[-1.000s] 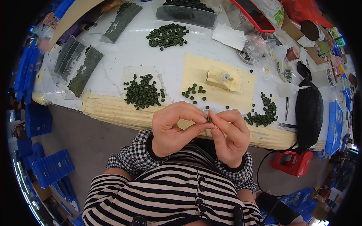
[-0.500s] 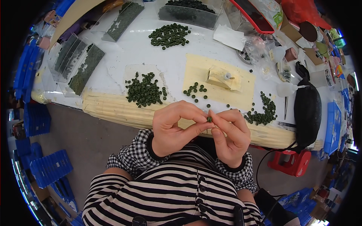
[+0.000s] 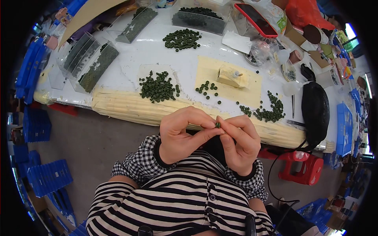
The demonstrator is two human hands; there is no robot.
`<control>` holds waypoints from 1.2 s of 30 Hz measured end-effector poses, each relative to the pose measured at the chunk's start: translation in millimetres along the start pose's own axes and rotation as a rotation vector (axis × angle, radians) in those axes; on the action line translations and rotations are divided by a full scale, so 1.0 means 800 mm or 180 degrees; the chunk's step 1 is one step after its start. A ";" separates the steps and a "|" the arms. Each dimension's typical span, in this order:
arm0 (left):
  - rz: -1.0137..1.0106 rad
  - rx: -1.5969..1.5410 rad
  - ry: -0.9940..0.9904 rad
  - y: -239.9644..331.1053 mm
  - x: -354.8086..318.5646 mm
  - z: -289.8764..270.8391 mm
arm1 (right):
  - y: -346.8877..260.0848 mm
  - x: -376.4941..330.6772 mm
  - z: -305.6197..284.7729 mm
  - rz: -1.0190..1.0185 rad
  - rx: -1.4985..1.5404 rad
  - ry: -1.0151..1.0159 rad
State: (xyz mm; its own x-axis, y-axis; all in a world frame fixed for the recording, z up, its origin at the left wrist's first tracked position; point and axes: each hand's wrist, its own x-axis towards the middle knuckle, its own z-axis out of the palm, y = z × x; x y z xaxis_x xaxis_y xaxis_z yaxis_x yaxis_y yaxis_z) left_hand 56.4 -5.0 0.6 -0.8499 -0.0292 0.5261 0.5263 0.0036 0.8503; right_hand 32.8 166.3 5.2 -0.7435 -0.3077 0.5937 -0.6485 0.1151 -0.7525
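Observation:
My left hand (image 3: 182, 134) and my right hand (image 3: 241, 138) meet in front of the table's padded edge. Thumb and forefinger of each pinch one small round dark green piece (image 3: 217, 125), mostly hidden by the fingertips. Beyond the left hand lies a heap of similar green pieces (image 3: 158, 87). A few loose ones (image 3: 207, 89) are scattered in the middle, and a looser group (image 3: 271, 109) lies past my right hand. Between them stands a cream-coloured block (image 3: 232, 77) with a small peg on it, on a yellowish sheet (image 3: 206, 67).
Clear bins (image 3: 98, 67) of green pieces stand at the left and back, near another heap (image 3: 182, 39). A phone in a red case (image 3: 256, 20), plastic bags and cups crowd the back right. A black pouch (image 3: 315, 112) lies at the right edge, above a red stool (image 3: 303, 169).
The table and its contents have shifted slightly in view as my head moved. Both hands keep nearly the same pinch on the small green piece.

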 end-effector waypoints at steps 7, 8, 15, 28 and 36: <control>0.0071 -0.0020 -0.0024 0.004 -0.004 0.002 | -0.006 -0.005 -0.001 -0.0034 -0.0018 0.0030; 0.0081 -0.0006 -0.0020 0.004 -0.004 0.002 | -0.007 -0.005 -0.001 -0.0022 -0.0012 0.0030; -0.0010 0.0026 0.0008 -0.001 0.005 0.003 | 0.002 0.001 -0.001 0.0125 0.0052 0.0039; -0.2379 -0.2069 -0.0257 -0.054 0.053 -0.023 | 0.053 0.056 -0.006 0.0033 -0.0253 -0.0095; -0.2088 -0.2218 -0.0103 -0.050 0.055 -0.045 | 0.038 0.070 0.030 -0.0165 -0.0721 0.0176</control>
State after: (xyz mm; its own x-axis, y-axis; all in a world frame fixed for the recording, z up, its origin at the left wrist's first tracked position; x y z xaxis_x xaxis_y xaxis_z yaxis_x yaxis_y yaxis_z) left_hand -1.4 -42.3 -10.5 -0.9759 0.2136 -0.0434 -0.1661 -0.5996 0.7829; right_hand -24.7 129.4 9.1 -0.7120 -0.2672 0.6493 -0.7015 0.3115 -0.6410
